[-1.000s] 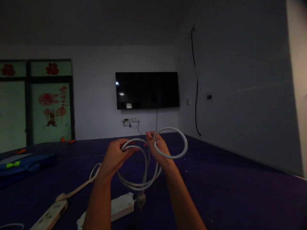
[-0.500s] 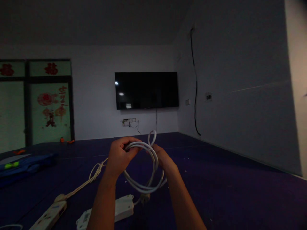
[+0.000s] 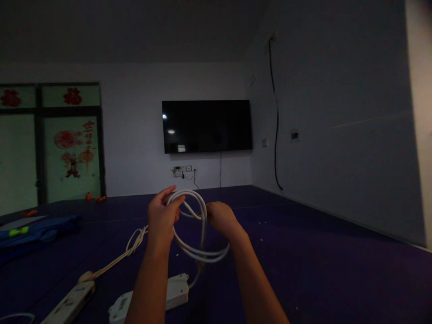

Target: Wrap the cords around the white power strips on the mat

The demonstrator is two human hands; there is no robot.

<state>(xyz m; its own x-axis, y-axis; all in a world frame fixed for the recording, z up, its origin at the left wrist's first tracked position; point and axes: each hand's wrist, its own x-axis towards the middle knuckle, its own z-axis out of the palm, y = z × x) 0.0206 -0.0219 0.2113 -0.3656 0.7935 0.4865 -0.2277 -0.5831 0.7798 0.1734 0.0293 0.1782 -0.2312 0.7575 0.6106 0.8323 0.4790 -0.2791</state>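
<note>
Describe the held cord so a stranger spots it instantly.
Below the big wall-mounted television spreads a dark purple surface. Over it, the white cord loops from the left hand, with the right hand at the coils. Unlike the bundled cream cord lying farther left, it is held up in open loops.

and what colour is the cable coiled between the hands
The cable is white, looking greyish in dim light; the head view shows it.

White cable – dark purple surface – black screen.

Red 福 on each upper door pane; vertical script on lower pane unclear.
</note>
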